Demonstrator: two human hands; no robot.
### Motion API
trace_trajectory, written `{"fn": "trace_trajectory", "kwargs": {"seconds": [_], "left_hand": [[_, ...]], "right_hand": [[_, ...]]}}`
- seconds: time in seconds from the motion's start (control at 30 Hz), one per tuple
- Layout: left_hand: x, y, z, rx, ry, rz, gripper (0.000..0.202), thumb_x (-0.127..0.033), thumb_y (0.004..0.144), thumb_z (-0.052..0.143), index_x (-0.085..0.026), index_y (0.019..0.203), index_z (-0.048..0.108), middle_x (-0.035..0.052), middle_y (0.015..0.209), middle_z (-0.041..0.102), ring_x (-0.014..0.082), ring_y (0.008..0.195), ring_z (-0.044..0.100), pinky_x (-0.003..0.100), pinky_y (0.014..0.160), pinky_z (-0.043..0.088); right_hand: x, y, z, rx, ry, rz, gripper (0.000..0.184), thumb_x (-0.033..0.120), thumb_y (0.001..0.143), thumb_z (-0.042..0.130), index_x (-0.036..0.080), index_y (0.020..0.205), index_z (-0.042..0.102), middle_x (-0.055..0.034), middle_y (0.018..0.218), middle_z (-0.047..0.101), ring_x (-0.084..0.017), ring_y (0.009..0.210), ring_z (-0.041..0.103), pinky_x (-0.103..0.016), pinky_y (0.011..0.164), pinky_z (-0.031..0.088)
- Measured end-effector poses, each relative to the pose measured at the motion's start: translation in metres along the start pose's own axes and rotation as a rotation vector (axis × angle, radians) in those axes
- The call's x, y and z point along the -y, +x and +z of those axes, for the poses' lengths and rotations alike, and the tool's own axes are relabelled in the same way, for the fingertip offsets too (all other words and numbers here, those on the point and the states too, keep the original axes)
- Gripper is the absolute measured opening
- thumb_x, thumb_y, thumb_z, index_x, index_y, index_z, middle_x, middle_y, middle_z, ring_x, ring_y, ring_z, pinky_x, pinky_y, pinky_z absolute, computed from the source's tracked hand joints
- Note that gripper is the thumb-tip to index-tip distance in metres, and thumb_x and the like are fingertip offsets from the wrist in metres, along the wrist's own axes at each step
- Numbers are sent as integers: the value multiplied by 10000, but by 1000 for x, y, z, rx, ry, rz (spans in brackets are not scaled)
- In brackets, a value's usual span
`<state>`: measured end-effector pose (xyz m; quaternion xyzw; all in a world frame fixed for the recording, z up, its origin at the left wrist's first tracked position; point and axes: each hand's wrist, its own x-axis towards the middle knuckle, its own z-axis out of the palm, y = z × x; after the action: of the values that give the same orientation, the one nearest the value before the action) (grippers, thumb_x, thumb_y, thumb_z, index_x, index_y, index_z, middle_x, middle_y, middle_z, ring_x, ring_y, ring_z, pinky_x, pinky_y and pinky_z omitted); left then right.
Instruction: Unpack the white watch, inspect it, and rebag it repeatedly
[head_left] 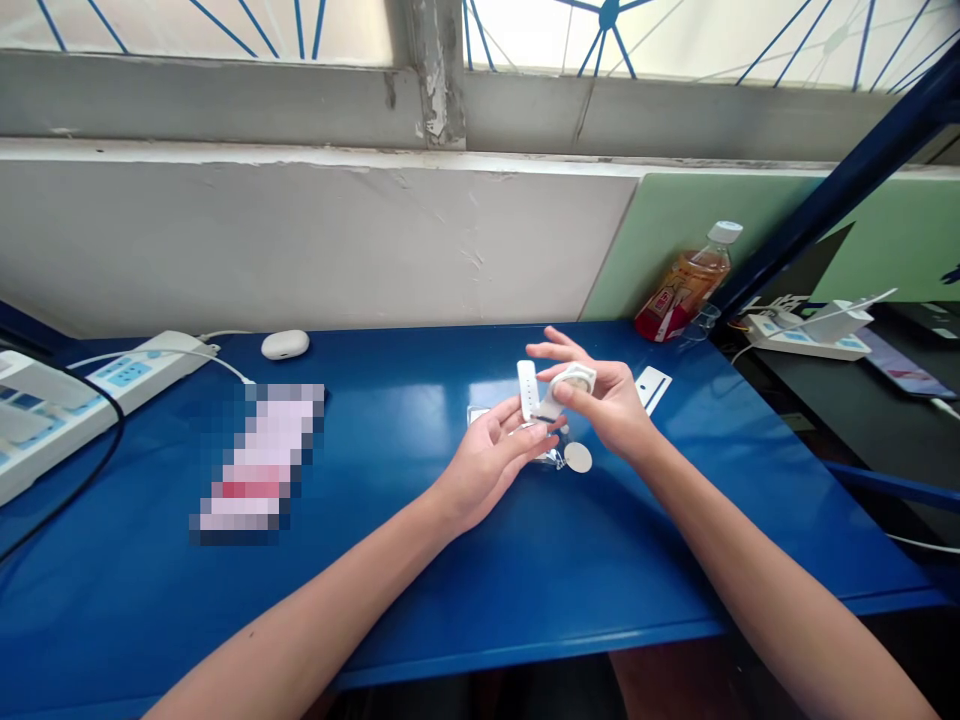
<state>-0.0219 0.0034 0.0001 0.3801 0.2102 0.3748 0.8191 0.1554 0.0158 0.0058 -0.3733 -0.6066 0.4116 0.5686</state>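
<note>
Your right hand (611, 405) has thumb and fingers clamped on the white band (528, 385); whether your left hand (484, 465) grips it too, I can't tell. It's above the desk (525, 600), nearer the back edge — a loosened pinch could drop it by the round disc (578, 458). Your widest room runs left toward the phone (262, 455); the bottle (686, 290) crowds the back-right corner.

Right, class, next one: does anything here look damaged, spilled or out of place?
Yes: the window post has chipped, peeling paint, and the pale wall below is scuffed. Coarse squares hide the phone-like device at left on the blue desk. I see no spill. The white strap in the right hand is too small to judge.
</note>
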Motion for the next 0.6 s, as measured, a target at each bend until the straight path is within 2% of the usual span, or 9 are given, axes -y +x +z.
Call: {"fn": "trace_trajectory", "kwargs": {"seconds": [0.07,0.13,0.2,0.27,0.37,0.43,0.5,0.6], "left_hand": [[3,0,-1,-26,89,-4,410,-244,841,770,-146,1219,645,111,1168,690,264,1125,657,389,1010,478],[6,0,-1,-47,166,-18,372,-298,828,786,-130,1140,674,95,1030,714,236,980,702,369,920,526],[9,0,0,-59,217,-29,380,-355,807,804,-116,1077,685,91,963,719,231,899,718,366,858,552],[12,0,2,-58,235,-42,417,-407,797,805,-108,1060,680,99,945,724,241,881,726,377,841,564],[14,1,4,-44,238,-59,450,-471,818,770,-98,1050,670,111,939,727,249,901,731,385,860,570],[15,1,3,-37,244,-73,457,-508,829,746,-97,1009,661,101,900,724,230,839,737,364,818,583],[15,1,1,-29,256,-94,461,-534,834,729,-104,975,643,73,828,711,196,713,728,334,727,590],[17,1,-3,-13,264,-111,469,-567,860,679,-112,956,613,30,713,678,152,548,670,321,630,582]], "right_hand": [[2,-1,0,-6,-168,-69,143,369,832,750,310,955,795,-11,1352,651,-291,1476,319,-514,1211,219],[3,-1,1,9,-189,-50,203,387,859,715,311,1036,779,-15,1418,600,-294,1457,355,-503,1175,292],[3,-2,4,64,-152,34,269,420,888,669,295,1111,754,-41,1385,627,-297,1336,515,-459,1051,442],[2,-3,8,128,-89,151,324,448,910,628,266,1159,729,-69,1251,708,-264,1079,679,-384,841,545],[0,-6,15,160,0,294,343,455,914,617,224,1153,704,-77,1047,771,-171,707,697,-280,572,516],[-2,-7,17,150,38,347,338,459,912,620,210,1130,692,-78,1008,776,-130,579,648,-241,468,455],[-3,-7,18,152,86,385,341,471,914,616,204,1112,691,-83,1007,777,-124,574,645,-220,435,420],[-2,-5,18,163,234,441,350,487,907,621,201,1091,702,-92,1024,778,-156,696,693,-220,483,452]]}}
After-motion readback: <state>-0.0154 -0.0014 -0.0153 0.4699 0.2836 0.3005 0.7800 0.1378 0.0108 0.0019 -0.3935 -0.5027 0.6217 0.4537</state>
